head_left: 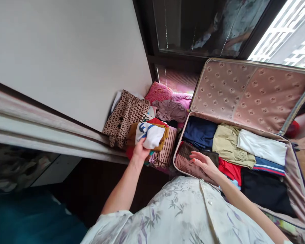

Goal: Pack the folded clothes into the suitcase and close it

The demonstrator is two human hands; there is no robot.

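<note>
Surface: a narrow window ledge [53, 135] runs along under a plain white wall [66, 51], with dark floor below it.
Room: a dark-framed window [200, 27] closes the far end, its glass showing a dim reflection; bright daylight enters at the upper right.
Suitcase: an open suitcase [298, 189] lies at the right, its patterned pink lid [244, 91] propped up against the window.
Suitcase contents: folded clothes fill it, among them a navy piece [199, 132], an olive piece [228, 142], a white piece [261, 146], a red piece [230, 169] and a black piece [264, 189].
Pile: a heap of clothes [165, 152] sits on the ledge just left of the suitcase, with a brown patterned bag [124, 117] leaning at its left and pink cushions [160, 91] behind.
Left hand: the left hand [141, 150] is closed on a white folded garment [152, 135] with a blue mark, on top of the heap.
Right hand: the right hand [204, 162] is open, fingers spread, resting on a brown striped garment [190, 159] at the near left corner of the suitcase.
In the way: the person's floral shirt [183, 210] fills the bottom of the view and hides the suitcase's near edge.
</note>
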